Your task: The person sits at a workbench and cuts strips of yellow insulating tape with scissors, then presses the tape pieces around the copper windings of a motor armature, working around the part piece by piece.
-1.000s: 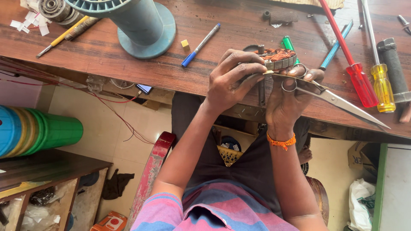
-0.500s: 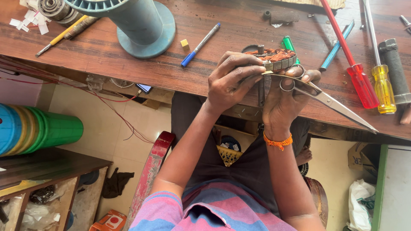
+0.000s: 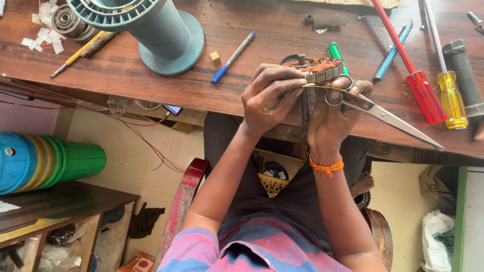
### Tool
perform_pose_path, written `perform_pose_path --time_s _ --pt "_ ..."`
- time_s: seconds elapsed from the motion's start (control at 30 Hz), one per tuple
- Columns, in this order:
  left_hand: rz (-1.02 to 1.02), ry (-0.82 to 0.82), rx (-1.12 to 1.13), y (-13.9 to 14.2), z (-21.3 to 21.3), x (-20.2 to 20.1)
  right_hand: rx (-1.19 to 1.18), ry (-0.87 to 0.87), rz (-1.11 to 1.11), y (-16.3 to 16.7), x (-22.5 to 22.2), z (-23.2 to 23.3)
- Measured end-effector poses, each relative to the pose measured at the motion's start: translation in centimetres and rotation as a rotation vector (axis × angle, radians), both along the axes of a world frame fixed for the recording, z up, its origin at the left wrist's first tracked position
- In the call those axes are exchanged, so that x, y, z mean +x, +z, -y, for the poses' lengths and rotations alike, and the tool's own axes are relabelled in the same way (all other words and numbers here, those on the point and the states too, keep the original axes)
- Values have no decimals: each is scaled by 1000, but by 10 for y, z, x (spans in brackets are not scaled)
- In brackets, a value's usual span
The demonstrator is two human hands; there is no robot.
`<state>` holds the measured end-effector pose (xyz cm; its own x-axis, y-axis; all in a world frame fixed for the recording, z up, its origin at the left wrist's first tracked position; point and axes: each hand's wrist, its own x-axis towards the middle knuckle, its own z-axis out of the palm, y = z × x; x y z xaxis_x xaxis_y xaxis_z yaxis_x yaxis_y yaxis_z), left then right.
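Item: motor stator (image 3: 315, 69), round, with a grey laminated metal rim and copper-orange wire windings on top. It is held at the near edge of the wooden worktop (image 3: 252, 95), right of centre. Only its far half shows; the rest is hidden behind the fingers.

Left hand (image 3: 269, 95): grip clenched over the near left side of the stator, fingers curled across its rim.

Right hand (image 3: 335, 113): grip grasping a pair of scissors (image 3: 375, 111), fingers through the loops and also touching the stator's right side. The blades are shut and point right and toward the near edge. An orange beaded wristband (image 3: 326, 166) sits on this wrist.

Count on the worktop:
- Screwdrivers: two, one red-handled (image 3: 421, 88), one yellow-handled (image 3: 450, 98), side by side at right; both shafts are cut off at the far edge.
- Pens: one blue-capped (image 3: 233, 57) left of the stator, one blue (image 3: 392, 50) at right.
- Green marker (image 3: 335, 51): one, partly behind the stator.
- Teal plastic spool (image 3: 146, 27): one, far left, top cut off.
- Small yellow cube (image 3: 215, 56): one.
- Black-handled tool (image 3: 463, 75): one, far right, kind unclear.
- Paper scraps (image 3: 43, 35): several, far left corner.

Below the worktop: stacked blue and green tubs (image 3: 45, 160) at left, loose red wires (image 3: 136, 136).
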<state>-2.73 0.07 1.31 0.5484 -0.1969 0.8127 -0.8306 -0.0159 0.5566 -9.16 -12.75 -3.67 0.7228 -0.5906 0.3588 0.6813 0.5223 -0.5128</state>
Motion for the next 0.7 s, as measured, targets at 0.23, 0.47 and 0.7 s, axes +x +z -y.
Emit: perform_pose_path --time_s 0.23,0.47,0.7 --pt "9 -5 11 0 0 1 -2 -10 -3 -1 1 -1" --pt "6 19 13 -3 1 1 -10 -10 -3 -4 0 0" --pt "10 18 12 -6 0 1 16 -59 -55 -6 -5 1"
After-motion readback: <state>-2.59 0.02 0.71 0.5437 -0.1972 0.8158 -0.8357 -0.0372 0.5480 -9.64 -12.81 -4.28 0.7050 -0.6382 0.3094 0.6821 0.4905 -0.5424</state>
